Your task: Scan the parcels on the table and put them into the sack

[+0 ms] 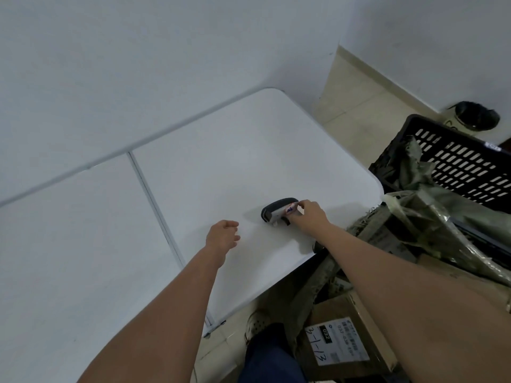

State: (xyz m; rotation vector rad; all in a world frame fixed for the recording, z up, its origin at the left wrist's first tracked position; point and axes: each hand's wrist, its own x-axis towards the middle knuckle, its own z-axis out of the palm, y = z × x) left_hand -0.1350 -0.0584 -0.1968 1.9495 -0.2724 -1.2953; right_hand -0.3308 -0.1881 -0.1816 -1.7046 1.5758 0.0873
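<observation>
Head view, looking down on a white folding table (226,150) set against a white wall. A handheld barcode scanner (278,210), black and light grey with a small sticker on its side, lies on the tabletop near the right edge. The right hand (309,215) rests at the scanner's handle end, fingers curled around it and fingertips touching the body near the sticker; the scanner's head points to the left. The left hand (222,237) hovers over the tabletop just left of the scanner, apart from it, fingers loosely curled and holding nothing.

To the right of the table, below its edge, a grey-green woven sack (431,205) stands open, its cloth crumpled against a black slotted plastic crate (456,161). A brown cardboard parcel (348,338) with a white shipping label and handwritten digits lies low at the right, beside the sack's cloth; whether it sits inside the sack cannot be told. Further cardboard shows beneath the sack's folds. A dark-lined waste bin (474,116) stands on the tiled floor (356,103) beyond the crate.
</observation>
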